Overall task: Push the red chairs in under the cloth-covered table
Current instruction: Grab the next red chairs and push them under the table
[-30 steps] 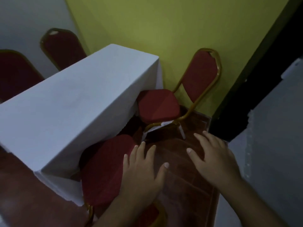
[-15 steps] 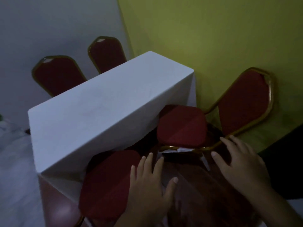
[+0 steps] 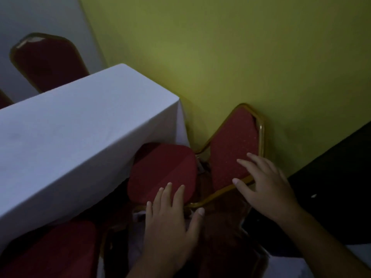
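A table under a white cloth (image 3: 76,137) fills the left. A red chair with a gold frame stands at its near right corner: the seat (image 3: 162,173) is partly under the cloth edge, and the backrest (image 3: 232,149) leans close to the yellow wall. My left hand (image 3: 170,221) hovers open over the seat's near edge, fingers spread. My right hand (image 3: 265,185) is open, with its fingertips on the lower edge of the backrest and its gold frame. A second red seat (image 3: 52,251) shows at the bottom left, tucked partly under the table.
Another red chair back (image 3: 48,61) rises behind the table at the far left, against a grey wall. The yellow wall (image 3: 220,57) runs close behind the near chair. A dark band (image 3: 331,187) lies to the right.
The view has moved closer to the corner chair. Both hands have reached forward; the right hand now touches the backrest frame and the left hand is over the seat edge.
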`<state>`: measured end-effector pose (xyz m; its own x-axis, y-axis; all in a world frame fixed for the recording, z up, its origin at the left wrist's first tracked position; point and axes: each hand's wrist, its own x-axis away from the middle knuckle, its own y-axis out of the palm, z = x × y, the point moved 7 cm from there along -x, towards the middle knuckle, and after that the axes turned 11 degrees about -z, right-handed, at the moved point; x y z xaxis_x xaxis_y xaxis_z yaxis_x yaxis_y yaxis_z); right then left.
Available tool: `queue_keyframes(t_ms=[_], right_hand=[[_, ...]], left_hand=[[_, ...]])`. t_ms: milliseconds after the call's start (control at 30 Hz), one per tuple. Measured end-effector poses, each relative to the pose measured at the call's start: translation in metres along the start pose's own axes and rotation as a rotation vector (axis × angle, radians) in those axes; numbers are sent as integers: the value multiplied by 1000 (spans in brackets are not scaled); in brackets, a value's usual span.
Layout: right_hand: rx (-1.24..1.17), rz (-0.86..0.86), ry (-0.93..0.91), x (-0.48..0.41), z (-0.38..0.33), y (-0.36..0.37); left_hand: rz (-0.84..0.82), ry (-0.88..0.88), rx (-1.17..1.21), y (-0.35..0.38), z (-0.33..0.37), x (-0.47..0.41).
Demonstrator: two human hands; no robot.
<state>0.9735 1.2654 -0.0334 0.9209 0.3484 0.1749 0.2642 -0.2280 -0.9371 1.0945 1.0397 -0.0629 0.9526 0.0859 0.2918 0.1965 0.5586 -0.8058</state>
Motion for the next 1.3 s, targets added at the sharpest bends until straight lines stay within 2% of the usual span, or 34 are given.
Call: queue_keyframes(t_ms=[267, 433, 500, 667, 767, 867, 1100, 1300], right_hand=[[75, -139, -104, -129, 84, -66], [476, -435, -207, -213, 133, -74], [557, -530, -330, -239, 146, -71], [663, -625, -822, -285, 142, -59], [652, -624, -1049, -298, 140, -50], [525, -594, -1163, -302, 145, -47], [374, -496, -1216, -297, 146, -51], [308, -439, -1198, -269, 118, -40]], left_hand=[[-94, 163, 91, 3, 91, -131], [-140, 144, 155, 14, 129, -190], [-141, 106, 195, 21, 142, -207], [-163, -6, 275, 52, 176, -243], [-207, -49, 318, 76, 193, -260], [-317, -32, 372, 103, 212, -270], [-335, 20, 294, 116, 219, -282], [-324, 29, 288, 106, 188, -255]])
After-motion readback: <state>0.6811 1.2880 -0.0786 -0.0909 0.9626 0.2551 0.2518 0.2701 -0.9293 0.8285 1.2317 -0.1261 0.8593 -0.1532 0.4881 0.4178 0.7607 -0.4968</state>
